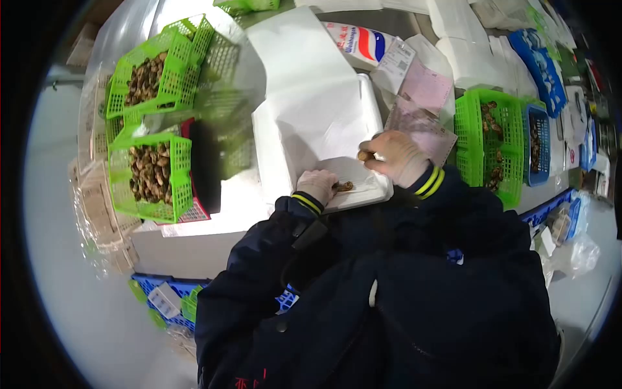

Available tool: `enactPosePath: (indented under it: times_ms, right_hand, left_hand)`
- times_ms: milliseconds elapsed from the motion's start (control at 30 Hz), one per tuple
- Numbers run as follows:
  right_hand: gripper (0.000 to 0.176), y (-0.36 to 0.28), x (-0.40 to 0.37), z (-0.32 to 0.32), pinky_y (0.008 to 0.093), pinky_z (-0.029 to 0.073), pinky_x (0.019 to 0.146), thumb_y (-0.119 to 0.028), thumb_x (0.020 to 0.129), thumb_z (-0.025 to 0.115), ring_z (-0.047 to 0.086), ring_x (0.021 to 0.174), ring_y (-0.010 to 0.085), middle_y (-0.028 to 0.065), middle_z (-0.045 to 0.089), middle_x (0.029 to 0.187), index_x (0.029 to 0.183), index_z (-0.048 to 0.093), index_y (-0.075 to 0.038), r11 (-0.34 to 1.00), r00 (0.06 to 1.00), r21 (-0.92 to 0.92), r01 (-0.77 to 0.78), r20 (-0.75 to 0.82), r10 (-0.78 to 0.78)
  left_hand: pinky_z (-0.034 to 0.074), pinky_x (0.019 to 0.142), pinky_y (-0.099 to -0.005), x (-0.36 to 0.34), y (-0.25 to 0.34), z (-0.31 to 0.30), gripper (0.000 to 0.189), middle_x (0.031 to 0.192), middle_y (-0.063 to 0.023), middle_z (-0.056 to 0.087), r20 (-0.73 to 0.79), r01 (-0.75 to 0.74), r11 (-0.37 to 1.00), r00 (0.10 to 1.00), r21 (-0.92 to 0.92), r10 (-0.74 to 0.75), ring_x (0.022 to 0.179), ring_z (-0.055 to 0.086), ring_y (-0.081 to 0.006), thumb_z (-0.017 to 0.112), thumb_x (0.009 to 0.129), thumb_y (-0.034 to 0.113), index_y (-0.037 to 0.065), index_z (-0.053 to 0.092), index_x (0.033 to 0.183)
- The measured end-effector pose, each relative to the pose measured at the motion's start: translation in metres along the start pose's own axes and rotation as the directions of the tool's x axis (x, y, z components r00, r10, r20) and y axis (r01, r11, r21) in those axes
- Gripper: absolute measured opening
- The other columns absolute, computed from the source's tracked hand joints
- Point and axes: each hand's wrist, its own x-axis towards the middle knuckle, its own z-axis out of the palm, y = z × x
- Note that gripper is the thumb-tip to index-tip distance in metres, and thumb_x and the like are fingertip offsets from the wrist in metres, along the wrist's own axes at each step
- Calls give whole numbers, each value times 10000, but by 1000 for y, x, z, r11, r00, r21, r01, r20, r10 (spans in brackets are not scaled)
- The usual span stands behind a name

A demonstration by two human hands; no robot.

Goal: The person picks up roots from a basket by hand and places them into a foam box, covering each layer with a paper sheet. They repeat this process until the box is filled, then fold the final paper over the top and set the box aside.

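Observation:
A white foam box lined with white paper stands in front of me. My left hand, in a pale glove, is inside its near edge, with its fingers closed at a small brown mushroom-like piece lying on the lining. My right hand, also gloved, is over the box's right side and pinches another brown piece between its fingertips.
Green baskets of brown pieces stand at the left. A green basket and a blue basket stand at the right. Pink papers and a printed white bag lie behind the box.

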Motion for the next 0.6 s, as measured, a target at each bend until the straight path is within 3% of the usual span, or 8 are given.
enactPosePath:
  times_ms: [100,167,200,267,400,500,567,600]
  right_hand:
    - [198,-9,9,45,360,335,942,-311,800,575,591,810,196,65,615,722,835,670,-140,926,992,-360,115,87,-90]
    - [206,-11,8,63,378,267,1007,-304,811,549,606,804,171,46,639,724,813,675,-141,806,977,-575,137,211,-15]
    - [206,-13,7,65,378,267,1007,-304,811,549,606,804,171,46,639,724,813,675,-141,804,977,-578,140,214,-16]
    - [201,-16,7,68,382,220,1038,-252,819,531,619,797,157,35,656,719,769,688,-137,745,881,-616,258,467,81]
    - [218,-4,7,83,370,227,1041,-203,822,513,628,794,157,26,666,714,706,692,-155,683,914,-681,264,403,49]
    - [248,-5,7,83,415,252,1032,-155,830,487,645,796,179,67,690,753,746,719,-136,698,897,-664,269,437,69]
    - [218,2,4,100,383,296,996,-193,790,518,625,787,176,39,677,729,736,723,-145,654,955,-732,191,293,49]
    - [209,7,5,116,379,320,969,-207,772,535,622,787,184,43,679,736,748,731,-137,768,967,-637,70,234,106]
  left_hand:
    - [497,799,-389,1,0,1,213,988,-62,657,50,13,1000,999,-16,-13,956,630,-262,615,814,284,188,665,998]
    - [495,804,-389,5,-3,1,230,998,-63,657,43,15,1000,999,-28,-13,959,630,-260,621,809,279,193,663,1018]
    - [493,808,-388,5,-3,3,235,1000,-64,656,55,13,1000,998,-17,-12,963,629,-258,621,808,277,196,662,1024]
    - [488,813,-383,6,-4,9,240,999,-68,655,49,-2,1000,999,-9,2,973,627,-252,622,806,264,196,661,1033]
    - [482,808,-383,4,-5,6,240,988,-72,653,49,-25,1000,998,-12,25,965,626,-253,617,807,257,195,657,1035]
    - [488,750,-400,1,-7,14,176,913,-85,651,-53,-72,997,996,-39,70,899,633,-273,610,795,237,172,667,948]
    - [487,685,-425,1,-11,22,105,794,-93,639,-231,-147,987,964,-57,131,789,632,-298,600,780,222,153,663,829]
    - [486,660,-431,-1,-12,26,96,751,-94,630,-346,-209,974,923,-83,168,751,628,-301,599,769,219,145,655,793]
